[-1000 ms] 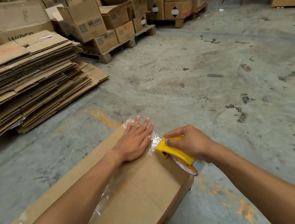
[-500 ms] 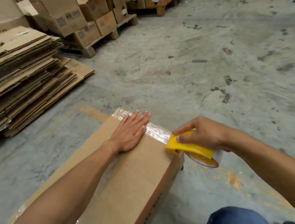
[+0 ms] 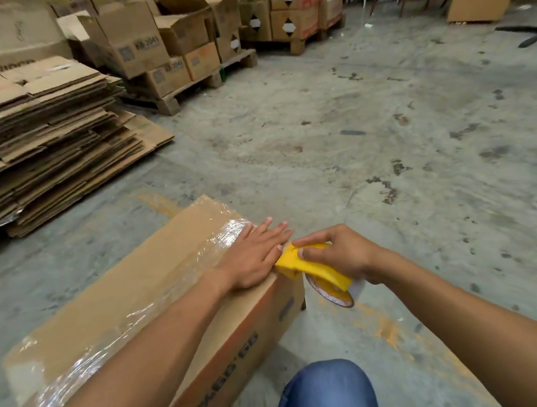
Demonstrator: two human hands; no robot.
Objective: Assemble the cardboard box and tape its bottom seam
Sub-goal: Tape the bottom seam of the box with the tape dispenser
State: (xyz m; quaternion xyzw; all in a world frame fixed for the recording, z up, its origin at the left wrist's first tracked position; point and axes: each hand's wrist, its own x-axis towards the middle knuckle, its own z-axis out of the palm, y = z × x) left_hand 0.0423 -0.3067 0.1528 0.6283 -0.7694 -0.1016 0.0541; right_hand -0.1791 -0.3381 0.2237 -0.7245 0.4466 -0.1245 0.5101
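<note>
Cardboard box (image 3: 144, 306) on concrete floor (image 3: 388, 141), clear tape (image 3: 226, 232) along top seam, left hand (image 3: 256, 255) flat, fingers spread, on box end, right hand (image 3: 341, 253) gripping yellow tape dispenser (image 3: 312, 270) at box corner, apparently touching, blue-jeaned knee (image 3: 324, 396) below.

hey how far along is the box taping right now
Done: the cardboard box is folded into shape, and clear tape already shines along its upper face. In hand: the left hand lies flat on the tape at the box's end while the right hand holds the yellow tape dispenser at that edge. Left: cutting the tape and pressing down its end.
</note>
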